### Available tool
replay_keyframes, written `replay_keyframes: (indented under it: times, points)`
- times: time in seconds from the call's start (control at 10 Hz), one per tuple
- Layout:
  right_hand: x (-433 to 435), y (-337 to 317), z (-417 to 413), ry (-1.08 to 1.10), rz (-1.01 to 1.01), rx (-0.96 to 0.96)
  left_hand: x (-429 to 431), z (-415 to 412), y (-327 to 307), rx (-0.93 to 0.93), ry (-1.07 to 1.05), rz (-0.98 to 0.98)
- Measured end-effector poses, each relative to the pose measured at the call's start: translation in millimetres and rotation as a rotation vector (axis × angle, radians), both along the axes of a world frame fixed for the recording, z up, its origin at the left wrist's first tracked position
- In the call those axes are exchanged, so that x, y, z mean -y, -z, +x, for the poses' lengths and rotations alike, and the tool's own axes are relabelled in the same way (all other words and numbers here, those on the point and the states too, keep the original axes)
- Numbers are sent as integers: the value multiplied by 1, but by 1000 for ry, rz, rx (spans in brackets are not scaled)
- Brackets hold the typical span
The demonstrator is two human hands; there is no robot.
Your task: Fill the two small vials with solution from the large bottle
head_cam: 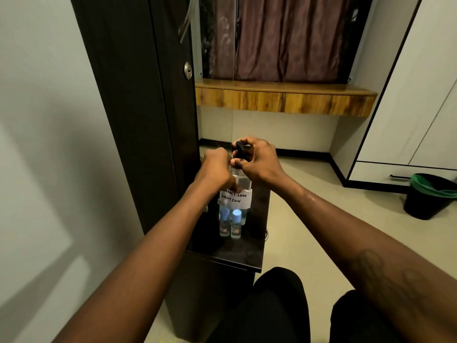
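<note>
Fingers (250, 142) pinch black cap (239, 146) on clear bottle (239, 179).

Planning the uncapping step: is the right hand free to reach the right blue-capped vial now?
Probably not yet: the right hand grips the black cap of the large bottle; the vial stands unobstructed.

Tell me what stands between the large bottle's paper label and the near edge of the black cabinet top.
In the head view, the two small vials with blue caps stand there, side by side, just in front of the large bottle.
</note>
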State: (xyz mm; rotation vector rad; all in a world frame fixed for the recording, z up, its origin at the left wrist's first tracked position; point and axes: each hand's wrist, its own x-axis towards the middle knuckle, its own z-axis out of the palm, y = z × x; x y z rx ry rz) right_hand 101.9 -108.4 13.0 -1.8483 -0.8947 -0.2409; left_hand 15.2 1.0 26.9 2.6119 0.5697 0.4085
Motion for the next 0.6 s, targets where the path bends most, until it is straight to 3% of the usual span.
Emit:
replay_keyframes:
  times: [0.4,0.6]
  points:
    - [-1,-9,-7,10,-189,26,5,-10,0,-45,-51,-14]
    - [21,-33,-16,-37,-213,3,8,-28,-23,169,-65,62]
